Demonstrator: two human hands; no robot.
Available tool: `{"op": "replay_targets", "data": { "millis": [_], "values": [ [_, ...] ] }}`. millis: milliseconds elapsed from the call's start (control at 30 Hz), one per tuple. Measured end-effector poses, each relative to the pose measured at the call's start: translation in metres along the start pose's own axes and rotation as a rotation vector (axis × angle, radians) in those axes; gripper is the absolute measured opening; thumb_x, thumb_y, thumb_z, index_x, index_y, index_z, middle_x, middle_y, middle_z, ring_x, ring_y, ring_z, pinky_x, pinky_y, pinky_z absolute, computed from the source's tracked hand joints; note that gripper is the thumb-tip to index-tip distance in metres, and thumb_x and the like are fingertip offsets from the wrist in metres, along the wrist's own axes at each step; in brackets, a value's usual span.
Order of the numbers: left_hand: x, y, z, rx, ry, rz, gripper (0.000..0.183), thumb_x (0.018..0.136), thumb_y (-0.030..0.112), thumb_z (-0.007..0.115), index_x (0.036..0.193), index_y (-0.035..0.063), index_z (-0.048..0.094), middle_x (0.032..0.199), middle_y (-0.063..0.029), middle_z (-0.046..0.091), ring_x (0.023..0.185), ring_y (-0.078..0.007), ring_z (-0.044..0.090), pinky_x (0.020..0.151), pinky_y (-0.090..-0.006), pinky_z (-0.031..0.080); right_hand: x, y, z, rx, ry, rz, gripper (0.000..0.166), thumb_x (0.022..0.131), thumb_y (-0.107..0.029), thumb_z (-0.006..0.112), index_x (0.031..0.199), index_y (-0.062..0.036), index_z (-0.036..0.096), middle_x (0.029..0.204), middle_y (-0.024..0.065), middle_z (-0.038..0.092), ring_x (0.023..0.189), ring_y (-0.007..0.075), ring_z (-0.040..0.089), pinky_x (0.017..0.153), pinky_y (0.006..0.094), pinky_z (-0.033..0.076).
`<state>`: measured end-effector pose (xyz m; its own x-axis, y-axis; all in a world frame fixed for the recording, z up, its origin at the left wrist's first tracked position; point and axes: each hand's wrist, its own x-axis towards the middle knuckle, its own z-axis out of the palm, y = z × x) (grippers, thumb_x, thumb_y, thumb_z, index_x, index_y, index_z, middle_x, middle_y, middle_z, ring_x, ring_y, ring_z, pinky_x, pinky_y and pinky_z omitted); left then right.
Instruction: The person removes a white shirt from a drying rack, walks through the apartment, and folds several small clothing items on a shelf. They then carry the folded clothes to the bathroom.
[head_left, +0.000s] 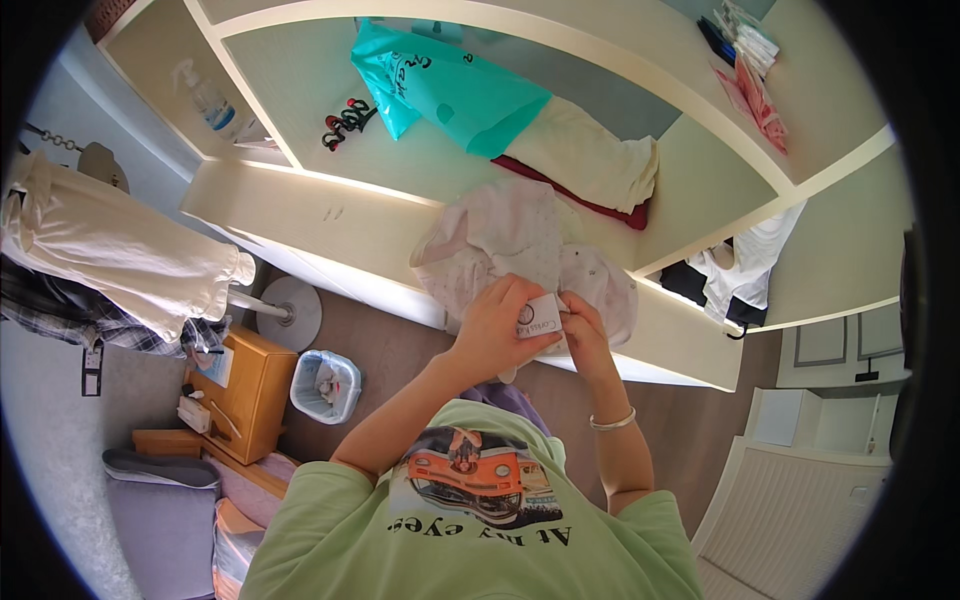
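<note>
My left hand (491, 330) holds a small white card tag (540, 316) that bears dark print. At the tag's right edge, my right hand (589, 337) has its fingers closed on that edge or on something small there; which one is hidden. Behind both hands a pale pink garment with small dots (495, 232) lies crumpled over the front ledge of a cream shelf unit. Farther back on the shelf, a cream folded cloth (585, 150) rests over a dark red one (637, 217), partly covered by a teal plastic bag (450, 90).
Black and red hair clips (346, 124) and a spray bottle (210, 105) stand on shelves to the left. White and black clothes (742, 262) lie in the right compartment. A lined waste bin (326, 386), wooden cabinet (259, 390) and clothes rack base (289, 313) are at lower left.
</note>
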<state>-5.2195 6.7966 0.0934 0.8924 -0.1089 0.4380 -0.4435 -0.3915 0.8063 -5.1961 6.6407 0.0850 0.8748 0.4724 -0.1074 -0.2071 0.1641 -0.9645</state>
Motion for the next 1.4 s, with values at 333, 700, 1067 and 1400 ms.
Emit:
{"op": "replay_targets", "data": {
  "millis": [333,700,1067,1400],
  "values": [
    [-0.003,-0.007,0.0,-0.392,-0.03,-0.151,0.018,0.081,0.014,0.046,0.093,0.0008,0.051,0.077,-0.0086,0.051,0.064,-0.0173,0.049,0.057,-0.0268,0.039,0.0,-0.014,0.008,-0.341,0.051,-0.127,0.011,0.078,-0.009,0.045,0.076,0.0005,0.049,0.067,-0.0009,0.044,0.063,0.0064,0.038,0.056,0.0201,0.033],
    [-0.006,-0.011,0.002,-0.603,-0.091,-0.332,0.03,0.089,0.024,0.033,0.098,0.0007,0.05,0.074,-0.0039,0.05,0.067,-0.0086,0.045,0.061,-0.0216,0.038,0.004,-0.02,0.01,-0.495,0.039,-0.202,0.011,0.079,-0.009,0.049,0.076,0.0013,0.051,0.063,-0.0009,0.045,0.059,0.0048,0.037,0.052,0.0202,0.033],
    [-0.01,-0.015,0.005,-1.261,-0.068,-0.81,0.042,0.087,0.038,0.037,0.112,0.0053,0.042,0.106,-0.0068,0.05,0.097,-0.0166,0.048,0.083,-0.0306,0.039,0.004,-0.018,0.009,-0.452,0.019,-0.156,0.017,0.08,-0.009,0.049,0.066,0.0,0.045,0.057,-0.0006,0.04,0.055,0.0053,0.035,0.048,0.0215,0.031],
    [-0.005,-0.017,-0.005,-0.704,-0.191,-0.409,0.03,0.085,0.022,0.041,0.111,0.0061,0.042,0.104,-0.0076,0.048,0.093,-0.0137,0.048,0.082,-0.0282,0.038,-0.002,-0.022,0.006,-0.556,0.012,-0.15,0.014,0.077,-0.008,0.053,0.067,-0.0007,0.046,0.058,-0.0004,0.043,0.054,0.0057,0.036,0.048,0.0215,0.03]
  ]
}}
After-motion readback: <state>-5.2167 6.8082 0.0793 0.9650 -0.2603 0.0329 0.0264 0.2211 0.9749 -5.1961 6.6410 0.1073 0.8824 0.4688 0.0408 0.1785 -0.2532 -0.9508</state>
